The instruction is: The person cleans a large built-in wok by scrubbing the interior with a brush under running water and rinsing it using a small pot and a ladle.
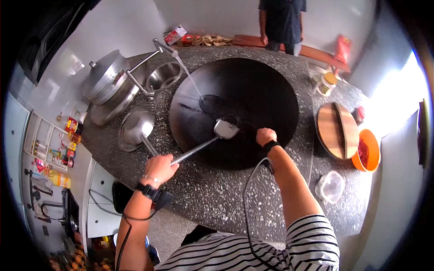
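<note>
A big dark wok (257, 88) is set into the speckled stone counter, and water runs into it from a folding metal faucet (139, 81). My left hand (161, 169) grips the long handle of a metal wok spatula (226, 129), whose blade is inside the wok. Beside that hand, a steel ladle (139, 128) lies bowl-first on a round metal dish, its handle reaching to my fingers; whether I hold it too, I cannot tell. My right hand (266, 136) is curled over the wok's near right side. What it may hold is hidden.
A lidded metal pot (106, 79) and steel bowl (164, 76) stand left. At right are a wooden lid (334, 130), orange bowl (374, 152), lidded jar (327, 83) and clear plastic container (330, 187). A person (283, 23) stands across the counter. Cables hang from my wrists.
</note>
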Action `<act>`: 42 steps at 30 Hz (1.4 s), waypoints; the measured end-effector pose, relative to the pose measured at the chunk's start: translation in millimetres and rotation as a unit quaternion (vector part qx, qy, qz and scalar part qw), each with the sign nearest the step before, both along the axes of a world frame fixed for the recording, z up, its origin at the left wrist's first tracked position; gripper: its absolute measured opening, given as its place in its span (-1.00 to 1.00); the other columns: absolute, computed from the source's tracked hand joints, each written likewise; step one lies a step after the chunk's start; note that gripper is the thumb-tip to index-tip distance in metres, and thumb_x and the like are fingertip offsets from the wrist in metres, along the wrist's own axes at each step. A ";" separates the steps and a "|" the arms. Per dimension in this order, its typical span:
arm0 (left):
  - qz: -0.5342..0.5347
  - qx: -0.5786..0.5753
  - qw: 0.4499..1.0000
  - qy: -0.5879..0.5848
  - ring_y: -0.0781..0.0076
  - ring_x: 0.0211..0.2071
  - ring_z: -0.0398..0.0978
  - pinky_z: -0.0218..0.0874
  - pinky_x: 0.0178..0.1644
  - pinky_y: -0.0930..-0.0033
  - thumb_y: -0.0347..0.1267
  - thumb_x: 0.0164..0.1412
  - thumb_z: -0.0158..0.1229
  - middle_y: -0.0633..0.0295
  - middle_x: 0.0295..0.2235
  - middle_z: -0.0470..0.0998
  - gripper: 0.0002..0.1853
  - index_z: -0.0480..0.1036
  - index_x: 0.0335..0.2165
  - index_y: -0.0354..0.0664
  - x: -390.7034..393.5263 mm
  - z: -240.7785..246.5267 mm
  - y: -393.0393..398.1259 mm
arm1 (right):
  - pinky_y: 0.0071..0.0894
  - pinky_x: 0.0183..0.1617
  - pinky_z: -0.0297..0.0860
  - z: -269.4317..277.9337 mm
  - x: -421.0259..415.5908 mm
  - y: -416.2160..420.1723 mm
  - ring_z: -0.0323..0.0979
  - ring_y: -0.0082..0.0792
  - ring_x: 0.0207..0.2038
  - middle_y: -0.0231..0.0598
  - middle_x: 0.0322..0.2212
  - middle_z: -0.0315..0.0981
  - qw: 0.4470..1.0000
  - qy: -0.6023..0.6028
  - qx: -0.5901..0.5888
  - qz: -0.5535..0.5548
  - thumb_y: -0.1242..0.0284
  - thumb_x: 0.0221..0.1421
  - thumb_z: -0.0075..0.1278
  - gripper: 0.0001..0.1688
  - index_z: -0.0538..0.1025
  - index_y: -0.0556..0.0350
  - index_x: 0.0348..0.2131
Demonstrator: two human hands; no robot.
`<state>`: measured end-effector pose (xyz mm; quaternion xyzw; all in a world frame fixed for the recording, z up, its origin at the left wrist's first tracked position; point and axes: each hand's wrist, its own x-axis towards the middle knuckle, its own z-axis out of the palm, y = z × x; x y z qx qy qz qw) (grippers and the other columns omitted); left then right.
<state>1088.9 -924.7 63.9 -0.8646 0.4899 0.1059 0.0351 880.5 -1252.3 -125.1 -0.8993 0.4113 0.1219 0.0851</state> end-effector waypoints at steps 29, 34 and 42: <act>-0.004 -0.077 0.986 0.145 0.27 -0.56 0.46 0.27 -0.45 0.26 -0.18 -0.03 0.20 0.16 -0.62 0.46 -0.70 0.43 -0.52 -0.21 86.5 -88.4 88.5 | -0.21 -0.18 0.40 20.4 -2.0 -59.6 0.48 -0.15 -0.24 -0.20 -0.33 0.52 0.984 0.109 -0.035 0.134 0.26 -0.05 -0.08 -0.69 0.56 -0.10 -0.29; 0.303 -0.010 0.715 0.629 0.70 -0.77 0.16 -0.02 -0.69 0.54 -0.27 0.12 0.12 0.40 -0.76 0.24 -0.78 0.39 -0.52 -0.18 45.3 -26.2 132.5 | -0.18 -0.19 0.39 88.4 -71.4 -27.5 0.48 -0.12 -0.26 -0.15 -0.37 0.52 0.971 0.140 0.011 0.195 0.12 0.01 -0.08 -0.61 0.50 -0.22 -0.17; 0.596 -0.091 0.213 0.769 0.55 -0.67 0.26 0.08 -0.58 0.49 -0.38 0.04 0.09 0.34 -0.67 0.30 -0.89 0.38 -0.45 -0.19 10.7 -112.0 253.0 | -0.15 -0.11 0.35 49.0 108.9 73.9 0.43 -0.03 -0.19 -0.08 -0.28 0.48 0.908 -0.048 0.294 0.293 0.08 0.05 -0.14 -0.53 0.45 -0.21 -0.08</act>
